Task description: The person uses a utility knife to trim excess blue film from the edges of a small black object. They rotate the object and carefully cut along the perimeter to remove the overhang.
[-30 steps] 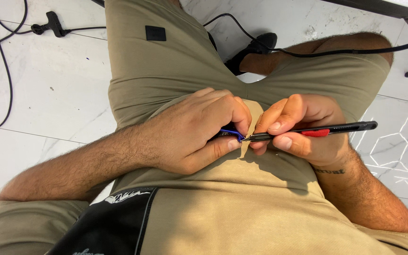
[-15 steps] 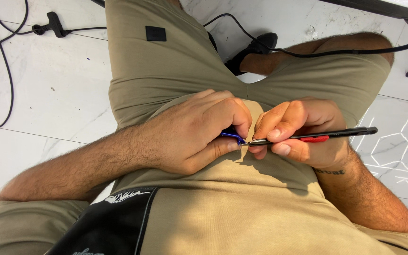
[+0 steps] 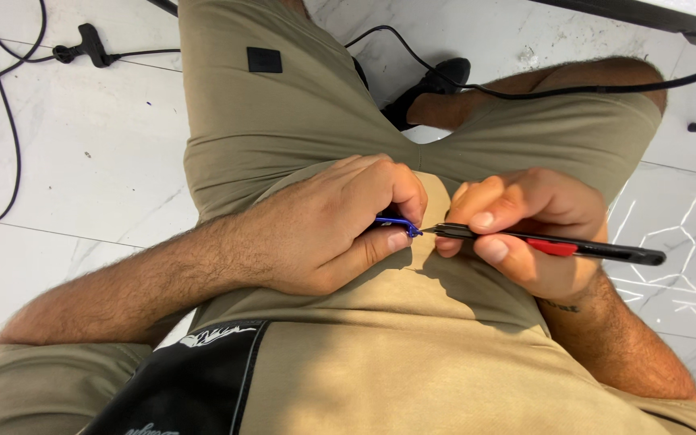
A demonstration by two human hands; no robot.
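My left hand is closed around a small blue object, of which only a thin blue edge shows between thumb and fingers. My right hand grips a slim black pen-like tool with a red clip, lying level with its far end pointing right. The tool's tip touches the blue object just between the two hands. Both hands rest over my lap, above beige shorts and a beige shirt.
White marble floor tiles lie below. Black cables loop at the left and another cable crosses my right knee. A black shoe shows between my legs. A dark table edge runs along the top right.
The hands have held nearly still. The black tool's tip has stayed against the blue object, with only slight shifts of my right fingers along the shaft.
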